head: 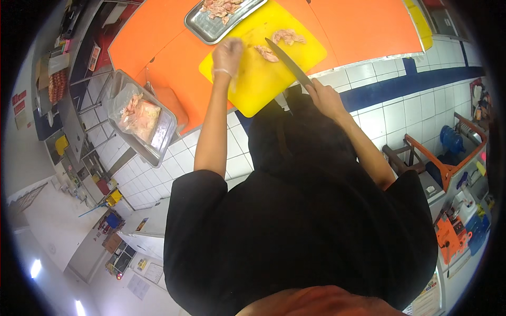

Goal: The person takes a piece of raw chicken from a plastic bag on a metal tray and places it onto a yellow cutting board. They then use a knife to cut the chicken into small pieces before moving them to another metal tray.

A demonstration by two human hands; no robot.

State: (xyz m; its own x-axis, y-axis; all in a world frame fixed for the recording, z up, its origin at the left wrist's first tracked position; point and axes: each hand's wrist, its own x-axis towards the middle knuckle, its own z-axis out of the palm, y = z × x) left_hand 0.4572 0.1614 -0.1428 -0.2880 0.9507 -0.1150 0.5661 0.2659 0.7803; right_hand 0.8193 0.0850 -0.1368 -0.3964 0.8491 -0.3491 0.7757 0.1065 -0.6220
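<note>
A long kitchen knife [290, 64] is gripped by its handle in my right hand [325, 96], its blade slanting up and left over the yellow cutting board [257, 93]. Near the blade tip lies a small piece of raw meat [267, 53], and a larger piece of raw meat [288, 36] rests above and to the right of it. My left hand [228, 55], in a clear plastic glove, is over the board's left part with curled fingers; blur hides whether it holds anything. Beyond it, a metal tray [203, 25] holds cut pieces of raw meat [222, 8].
The orange tabletop [174, 71] carries the board and tray. At its left edge stands a metal pan [156, 156] with a plastic bag of raw meat [138, 116]. An orange container [170, 102] sits beside the pan. White floor tiles [371, 120] lie below the table's edge.
</note>
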